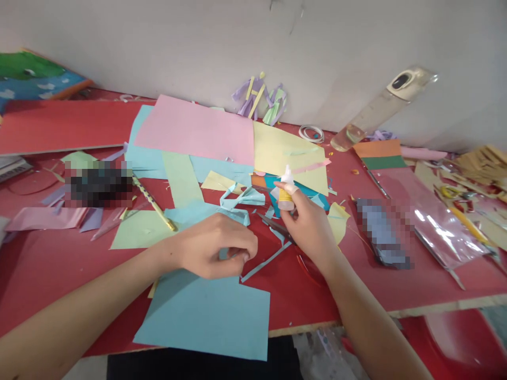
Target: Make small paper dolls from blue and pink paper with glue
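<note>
My right hand [311, 221] grips a small glue bottle [285, 198] with a white nozzle and a yellow label, held upright between thumb and fingers. My left hand [217, 245] is closed in a pinch above a blue paper sheet [209, 316]; whatever its fingertips may hold is hidden. Just beyond it lies a folded light-blue paper figure [243, 198]. Scissors [277, 228] with a red handle rest partly under my right hand. A thin blue paper strip [265, 262] lies between the hands.
Pink paper [198, 126] and yellow paper [291, 153] lie at the back. Two paper figures [257, 97] lean on the wall near a tilted clear bottle [380, 108]. A pencil [154, 203] is at left, a blurred dark object [382, 232] at right. The red table's front edge [301, 330] is near me.
</note>
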Motion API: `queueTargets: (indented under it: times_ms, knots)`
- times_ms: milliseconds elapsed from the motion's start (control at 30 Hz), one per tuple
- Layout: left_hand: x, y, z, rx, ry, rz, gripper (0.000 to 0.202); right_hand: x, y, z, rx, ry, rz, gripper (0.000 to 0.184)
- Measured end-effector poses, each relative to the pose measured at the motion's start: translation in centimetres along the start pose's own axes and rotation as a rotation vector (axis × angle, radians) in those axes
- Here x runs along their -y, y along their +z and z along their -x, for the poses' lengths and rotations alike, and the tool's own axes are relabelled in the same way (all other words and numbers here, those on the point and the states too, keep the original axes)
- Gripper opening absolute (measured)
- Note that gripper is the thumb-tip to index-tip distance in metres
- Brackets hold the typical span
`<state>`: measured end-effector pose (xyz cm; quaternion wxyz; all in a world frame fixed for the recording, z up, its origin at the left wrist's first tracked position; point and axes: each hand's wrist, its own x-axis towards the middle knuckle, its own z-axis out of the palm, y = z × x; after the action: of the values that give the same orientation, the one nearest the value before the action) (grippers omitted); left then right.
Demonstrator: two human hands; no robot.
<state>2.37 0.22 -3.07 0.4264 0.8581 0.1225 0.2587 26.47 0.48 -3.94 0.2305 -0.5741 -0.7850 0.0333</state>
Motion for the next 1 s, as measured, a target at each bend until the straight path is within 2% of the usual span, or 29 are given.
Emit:
queueTargets:
  times_ms: [100,200,333,433,567,700,800,900,1000]
  knots:
    - [0.1,0.1,0.0,-0.001,0.001,-0.035,0.018,0.0,-0.1,-0.2,0.015,0.003,0.070,0.051]
    - [0.3,-0.3,0.1,-0.060,0.013,-0.104,0.019,0.1,-0.1,0.0,0.026,0.005,0.089,0.048]
    - [1.1,-2.0,0.6,-0.209,-0.030,-0.221,0.029,0.3,0.0,0.2,0.059,-0.004,0.071,0.046]
    - [1.9,-3.8,1.2,-0.290,-0.123,-0.342,0.033,0.5,-0.1,0.2,0.115,-0.016,0.048,0.045]
    - [2.4,-5.4,1.7,-0.234,-0.105,-0.406,0.011,0.7,-0.2,0.2,0.156,-0.011,0.088,0.041]
    - [3.0,-5.8,1.8,-0.099,-0.068,-0.500,0.024,0.6,-0.2,0.3,0.153,-0.012,0.083,0.041]
    - [3.9,-5.5,1.8,-0.062,-0.069,-0.592,0.020,0.5,-0.1,0.3,0.115,-0.020,0.014,0.035]
    - [4.5,-5.2,1.8,-0.155,-0.045,-0.633,0.017,0.6,-0.2,0.2,0.013,-0.025,-0.094,0.022]
    - [4.1,-5.2,1.8,-0.377,-0.055,-0.618,0.018,0.9,-0.3,0.1,-0.080,-0.034,-0.200,0.018]
